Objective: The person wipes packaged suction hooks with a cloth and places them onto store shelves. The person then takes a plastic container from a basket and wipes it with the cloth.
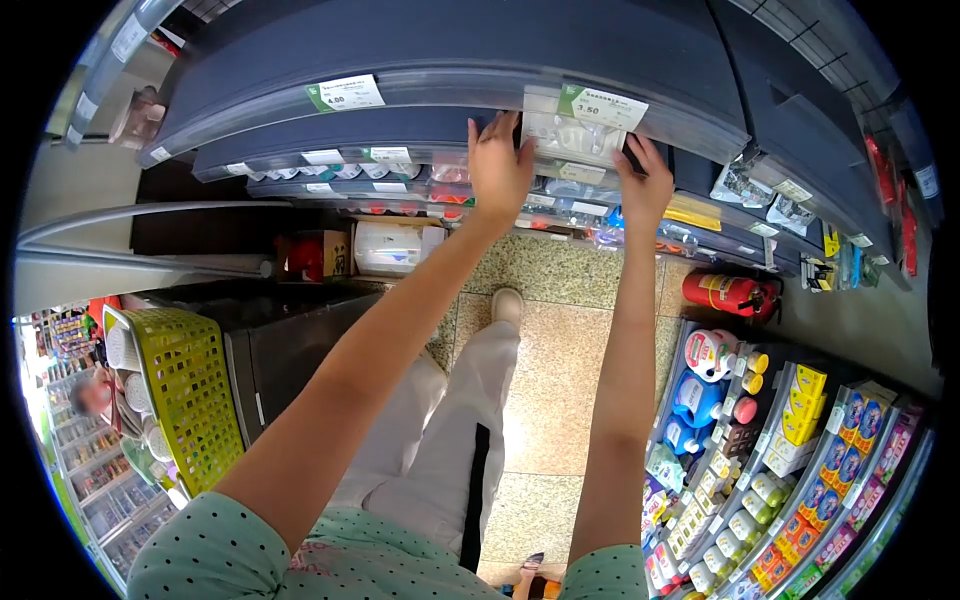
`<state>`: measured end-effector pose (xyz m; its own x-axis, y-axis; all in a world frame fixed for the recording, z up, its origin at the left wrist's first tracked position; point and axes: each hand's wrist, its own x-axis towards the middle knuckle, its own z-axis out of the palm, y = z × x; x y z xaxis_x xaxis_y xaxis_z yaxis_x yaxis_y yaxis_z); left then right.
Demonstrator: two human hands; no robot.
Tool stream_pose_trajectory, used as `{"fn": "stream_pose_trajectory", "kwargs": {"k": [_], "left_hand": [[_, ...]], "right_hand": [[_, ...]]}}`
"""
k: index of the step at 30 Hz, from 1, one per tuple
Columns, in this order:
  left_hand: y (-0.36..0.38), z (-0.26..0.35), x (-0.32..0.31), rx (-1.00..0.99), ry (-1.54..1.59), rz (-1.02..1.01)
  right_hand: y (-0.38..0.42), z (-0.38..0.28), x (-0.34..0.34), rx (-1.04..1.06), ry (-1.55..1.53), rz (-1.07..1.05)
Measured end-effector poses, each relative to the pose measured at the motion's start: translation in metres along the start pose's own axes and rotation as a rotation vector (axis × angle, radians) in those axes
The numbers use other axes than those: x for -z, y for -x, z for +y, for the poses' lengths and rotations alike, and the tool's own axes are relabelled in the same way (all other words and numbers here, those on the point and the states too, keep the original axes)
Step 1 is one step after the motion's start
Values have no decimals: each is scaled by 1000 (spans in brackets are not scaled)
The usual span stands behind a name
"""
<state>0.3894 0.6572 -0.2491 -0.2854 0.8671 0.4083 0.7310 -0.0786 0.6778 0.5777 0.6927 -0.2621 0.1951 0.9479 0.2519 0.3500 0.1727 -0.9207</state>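
Observation:
Both arms reach forward to a grey store shelf. Between my hands is a clear plastic pack with pale contents [572, 138], partly covered by a price tag marked 3.50 [600, 106] on the shelf's clear front strip. My left hand [500, 170] is at the pack's left side, its fingers bent upward and its thumb against the edge. My right hand [645, 182] grips the right side with bent fingers. What the pack contains cannot be made out.
Lower shelves [400, 158] carry tags and small packaged goods. A red fire extinguisher [728, 293] stands on the floor at right, near shelves of bottles and boxes [790, 430]. A yellow-green basket [185, 385] is at left, beside a dark cabinet [300, 340].

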Motion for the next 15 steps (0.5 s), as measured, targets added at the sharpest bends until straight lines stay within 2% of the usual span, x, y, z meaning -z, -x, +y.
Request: {"fn": "stream_pose_trajectory", "kwargs": {"k": [3, 7, 10, 12, 15], "left_hand": [[13, 2, 9, -56, -50, 51], [44, 12, 36, -86, -31, 2], [72, 25, 60, -46, 18, -39], [92, 35, 83, -51, 92, -68], [113, 56, 135, -55, 147, -203]], "right_hand": [[14, -21, 2, -24, -81, 105], [51, -48, -4, 0, -118, 263], [92, -75, -11, -75, -265, 273], [125, -105, -16, -210, -307, 210], [181, -148, -24, -244, -311, 95]]}}
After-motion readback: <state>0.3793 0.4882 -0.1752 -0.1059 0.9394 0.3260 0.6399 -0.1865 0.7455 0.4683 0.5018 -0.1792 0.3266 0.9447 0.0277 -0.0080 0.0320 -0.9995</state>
